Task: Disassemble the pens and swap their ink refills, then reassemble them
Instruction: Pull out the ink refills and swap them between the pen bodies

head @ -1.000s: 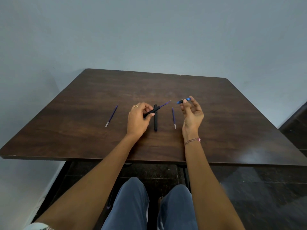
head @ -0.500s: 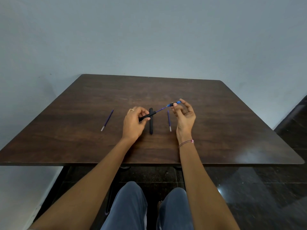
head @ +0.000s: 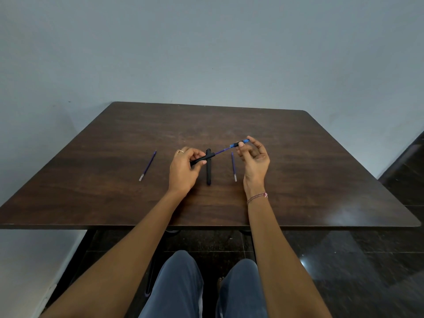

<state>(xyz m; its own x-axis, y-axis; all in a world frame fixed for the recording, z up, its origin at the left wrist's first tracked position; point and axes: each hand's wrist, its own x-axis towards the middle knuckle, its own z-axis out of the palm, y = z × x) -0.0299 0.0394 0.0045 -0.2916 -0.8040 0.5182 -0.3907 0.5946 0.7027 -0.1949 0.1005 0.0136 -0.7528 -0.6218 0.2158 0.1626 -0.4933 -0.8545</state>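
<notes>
My left hand (head: pixel 183 168) grips a black pen barrel (head: pixel 202 159), held slanted above the table. A purple ink refill (head: pixel 222 151) sticks out of the barrel's far end toward the right. My right hand (head: pixel 253 157) pinches a small blue and black pen tip piece (head: pixel 239 143), which sits over the end of that refill. A second black barrel (head: pixel 208 171) lies flat on the table between my hands. One loose purple refill (head: pixel 233 166) lies just left of my right hand. Another loose refill (head: pixel 148 165) lies further left.
The dark brown wooden table (head: pixel 298 180) stands against a plain grey wall. Its near edge runs across above my knees. Dark tiled floor shows to the right and below.
My right hand has brought the blue tip piece leftward onto the end of the refill sticking out of the barrel. The camera view has tilted up slightly.
</notes>
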